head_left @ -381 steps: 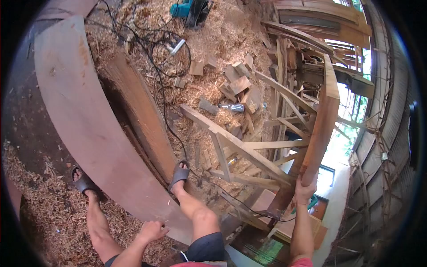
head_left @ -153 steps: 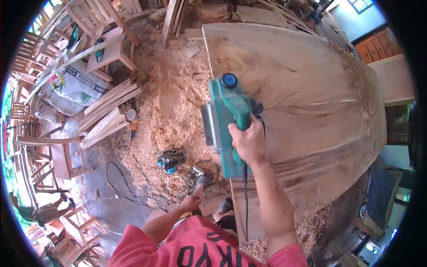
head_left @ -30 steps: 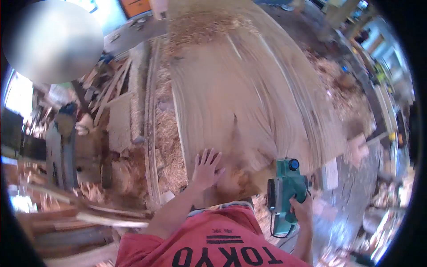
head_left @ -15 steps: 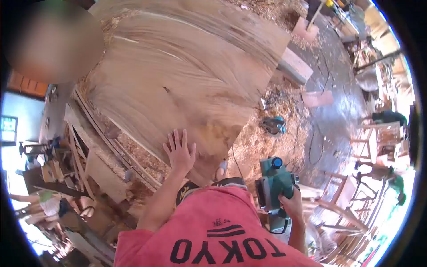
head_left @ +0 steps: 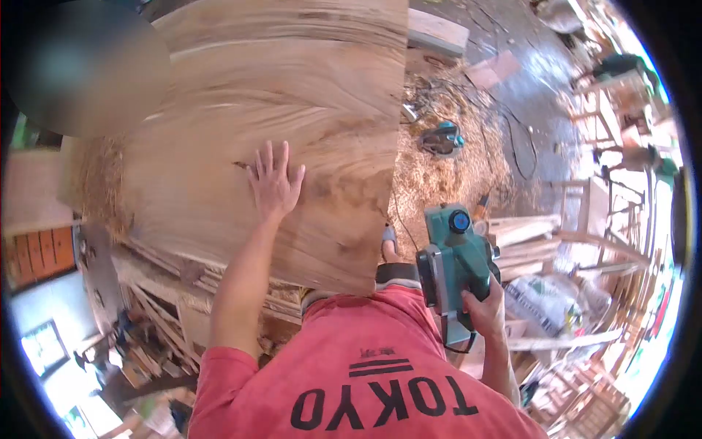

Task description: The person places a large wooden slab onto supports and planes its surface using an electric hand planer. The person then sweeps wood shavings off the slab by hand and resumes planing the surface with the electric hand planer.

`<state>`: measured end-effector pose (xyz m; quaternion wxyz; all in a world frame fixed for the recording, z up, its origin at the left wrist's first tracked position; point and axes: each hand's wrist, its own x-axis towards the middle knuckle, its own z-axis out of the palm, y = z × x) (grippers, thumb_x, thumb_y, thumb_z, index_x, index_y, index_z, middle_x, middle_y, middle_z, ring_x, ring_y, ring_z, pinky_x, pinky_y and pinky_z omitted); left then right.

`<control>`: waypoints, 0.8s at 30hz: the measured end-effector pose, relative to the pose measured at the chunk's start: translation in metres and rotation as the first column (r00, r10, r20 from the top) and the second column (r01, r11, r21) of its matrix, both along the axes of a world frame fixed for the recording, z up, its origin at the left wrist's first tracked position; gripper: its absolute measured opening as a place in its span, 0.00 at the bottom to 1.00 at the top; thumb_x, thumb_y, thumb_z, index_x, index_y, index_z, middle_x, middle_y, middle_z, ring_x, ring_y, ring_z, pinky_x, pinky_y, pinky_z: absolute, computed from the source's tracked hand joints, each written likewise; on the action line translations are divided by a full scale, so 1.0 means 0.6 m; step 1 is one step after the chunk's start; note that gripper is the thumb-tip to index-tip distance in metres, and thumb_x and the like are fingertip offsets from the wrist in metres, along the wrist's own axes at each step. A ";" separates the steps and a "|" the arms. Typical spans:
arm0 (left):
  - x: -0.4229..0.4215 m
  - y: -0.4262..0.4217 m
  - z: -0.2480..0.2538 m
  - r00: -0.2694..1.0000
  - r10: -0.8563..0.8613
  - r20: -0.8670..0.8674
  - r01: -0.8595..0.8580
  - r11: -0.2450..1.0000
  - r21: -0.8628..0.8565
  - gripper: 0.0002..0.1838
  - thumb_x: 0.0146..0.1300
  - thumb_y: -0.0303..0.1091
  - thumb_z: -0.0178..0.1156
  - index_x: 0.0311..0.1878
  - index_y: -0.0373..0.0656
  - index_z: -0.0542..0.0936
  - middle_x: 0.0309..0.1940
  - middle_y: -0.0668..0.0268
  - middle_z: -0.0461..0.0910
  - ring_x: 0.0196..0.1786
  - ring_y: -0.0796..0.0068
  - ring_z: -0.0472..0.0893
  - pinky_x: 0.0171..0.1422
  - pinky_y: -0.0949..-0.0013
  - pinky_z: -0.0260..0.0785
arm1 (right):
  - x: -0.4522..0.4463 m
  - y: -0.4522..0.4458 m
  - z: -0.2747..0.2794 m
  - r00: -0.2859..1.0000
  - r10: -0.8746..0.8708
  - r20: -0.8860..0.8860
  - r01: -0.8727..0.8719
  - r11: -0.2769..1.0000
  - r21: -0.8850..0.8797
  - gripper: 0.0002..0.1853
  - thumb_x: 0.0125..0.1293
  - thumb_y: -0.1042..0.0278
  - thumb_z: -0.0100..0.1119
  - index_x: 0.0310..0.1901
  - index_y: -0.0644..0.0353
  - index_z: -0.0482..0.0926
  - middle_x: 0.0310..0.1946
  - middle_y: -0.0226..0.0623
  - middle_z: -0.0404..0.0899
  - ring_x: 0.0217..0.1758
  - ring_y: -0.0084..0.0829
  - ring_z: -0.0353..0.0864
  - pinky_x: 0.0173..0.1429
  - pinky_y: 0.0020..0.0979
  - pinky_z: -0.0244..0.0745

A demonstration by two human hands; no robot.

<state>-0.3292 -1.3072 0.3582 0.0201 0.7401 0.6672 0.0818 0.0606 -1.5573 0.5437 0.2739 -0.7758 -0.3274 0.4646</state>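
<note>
A broad wooden slab (head_left: 212, 168) with wavy grain and a small dark knot lies in front of me. My left hand (head_left: 276, 183) rests on its surface with the fingers spread, just right of the knot. At the right, beyond the slab's edge, my right hand (head_left: 482, 307) grips the handle of a green electric planer (head_left: 457, 256). The planer is held up on its side, with a blue-capped round knob at its front end and a cord at its rear.
Wood shavings (head_left: 439, 183) cover the floor right of the slab, where another teal power tool (head_left: 442, 138) lies among cords. A thick timber block (head_left: 437, 33) is at the top. Stacked boards (head_left: 519, 238), a white sack (head_left: 541, 304) and wooden chair frames (head_left: 603, 121) stand right.
My left hand has moved forward and inward across the slab, from its near edge. The view has turned and shifted. The planer stays in my right hand.
</note>
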 end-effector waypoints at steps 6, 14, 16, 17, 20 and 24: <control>0.012 0.106 -0.002 0.993 -0.117 0.004 0.118 0.992 -0.036 0.38 0.75 0.63 0.47 0.83 0.59 0.57 0.83 0.52 0.51 0.83 0.39 0.50 0.81 0.28 0.44 | -0.213 -0.078 -0.018 0.987 -0.130 0.098 0.117 0.985 0.130 0.16 0.59 0.74 0.67 0.50 0.63 0.79 0.35 0.33 0.83 0.35 0.23 0.81 0.41 0.30 0.79; 0.015 0.116 0.004 0.994 -0.109 0.023 0.111 0.987 -0.115 0.38 0.77 0.62 0.42 0.84 0.59 0.54 0.85 0.55 0.46 0.85 0.44 0.45 0.82 0.29 0.38 | -0.403 -0.091 -0.026 0.988 -0.141 0.062 0.145 0.988 -0.057 0.19 0.60 0.68 0.70 0.50 0.63 0.78 0.36 0.54 0.85 0.42 0.53 0.88 0.45 0.42 0.81; 0.010 0.115 -0.007 0.993 -0.116 0.014 0.117 0.988 -0.096 0.37 0.77 0.61 0.42 0.84 0.59 0.54 0.85 0.55 0.46 0.85 0.45 0.45 0.82 0.29 0.38 | -0.413 -0.082 -0.030 0.982 -0.167 0.087 0.169 0.986 -0.016 0.16 0.60 0.68 0.70 0.47 0.63 0.78 0.29 0.47 0.83 0.34 0.38 0.85 0.40 0.39 0.79; 0.008 0.115 -0.016 0.993 -0.119 -0.018 0.118 0.991 -0.067 0.36 0.78 0.62 0.40 0.84 0.61 0.54 0.85 0.56 0.46 0.85 0.44 0.47 0.81 0.29 0.41 | -0.414 -0.075 -0.033 0.979 -0.179 0.100 0.179 0.984 0.011 0.15 0.60 0.68 0.69 0.45 0.64 0.78 0.26 0.43 0.81 0.30 0.31 0.84 0.37 0.37 0.78; 0.012 0.114 -0.011 0.994 -0.102 -0.027 0.100 0.992 -0.076 0.36 0.78 0.61 0.40 0.84 0.60 0.54 0.85 0.57 0.46 0.85 0.44 0.48 0.81 0.29 0.42 | -0.401 -0.032 -0.034 0.983 -0.181 0.035 0.182 0.983 -0.035 0.17 0.61 0.69 0.69 0.48 0.65 0.76 0.34 0.56 0.84 0.39 0.54 0.88 0.43 0.43 0.81; 0.011 0.114 -0.015 0.994 -0.112 -0.018 0.111 0.993 -0.048 0.35 0.78 0.60 0.41 0.84 0.60 0.54 0.85 0.57 0.47 0.85 0.44 0.47 0.81 0.29 0.41 | -0.382 0.029 -0.036 0.981 -0.191 0.030 0.190 0.981 0.040 0.16 0.60 0.69 0.69 0.45 0.66 0.76 0.31 0.57 0.83 0.38 0.57 0.87 0.41 0.44 0.80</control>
